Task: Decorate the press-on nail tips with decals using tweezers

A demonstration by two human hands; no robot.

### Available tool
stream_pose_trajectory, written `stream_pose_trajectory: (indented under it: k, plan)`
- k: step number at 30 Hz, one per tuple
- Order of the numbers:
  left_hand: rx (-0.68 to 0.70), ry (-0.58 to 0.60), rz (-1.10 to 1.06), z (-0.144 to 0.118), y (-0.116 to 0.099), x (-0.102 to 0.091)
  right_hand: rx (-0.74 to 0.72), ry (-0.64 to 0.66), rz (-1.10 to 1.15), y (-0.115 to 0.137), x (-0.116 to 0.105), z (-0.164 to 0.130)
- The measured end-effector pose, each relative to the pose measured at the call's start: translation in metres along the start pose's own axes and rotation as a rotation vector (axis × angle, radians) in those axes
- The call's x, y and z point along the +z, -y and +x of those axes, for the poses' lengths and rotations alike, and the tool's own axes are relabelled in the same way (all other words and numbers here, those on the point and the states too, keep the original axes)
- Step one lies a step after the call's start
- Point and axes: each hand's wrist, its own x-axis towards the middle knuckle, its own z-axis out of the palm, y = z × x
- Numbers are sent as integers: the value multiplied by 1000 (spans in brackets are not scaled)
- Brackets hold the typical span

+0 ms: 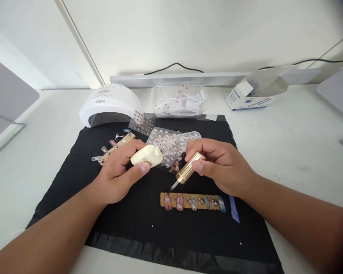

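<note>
Lamp (110, 102) marked "OEIEZ"; left hand (118, 173) grips cream bottle (147, 156), right hand (220, 165) gold brush cap (190, 173)

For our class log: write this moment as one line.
left hand: holds cream bottle | right hand: holds gold-capped brush | brush tip over nail strip

The right hand (217, 163) hides the sticker sheet's (171, 146) edge (tiny designs unreadable).

White table (288, 133) bears black mat (125, 213), lamp (110, 104), perhaps cartons.
</note>
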Motion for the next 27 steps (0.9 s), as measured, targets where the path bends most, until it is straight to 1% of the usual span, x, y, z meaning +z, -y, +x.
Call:
stream_pose_trajectory:
  k: [2, 3, 7, 9, 16, 23, 27]
  plan:
    - [1, 1, -11, 0, 0, 0, 13, -41, 107, 0, 1, 0]
    - [3, 2, -19, -1, 0, 0, 8, -82, 151, 0, 1, 1]
    - [9, 28, -57, -1, -3, 1, -105, -290, 221, 0, 2, 1]
    - [13, 45, -76, 0, -5, 1, -153, -337, 242, 0, 2, 1]
    - [36, 74, -111, 0, -4, 3, -163, -415, 223, 1, 0, 4]
    - [45, 122, -87, 1, -4, 2, -160, -412, 315, 0, 2, 5]
    - [30, 128, -63, 2, -7, 2, -163, -401, 318, -1, 2, 5]
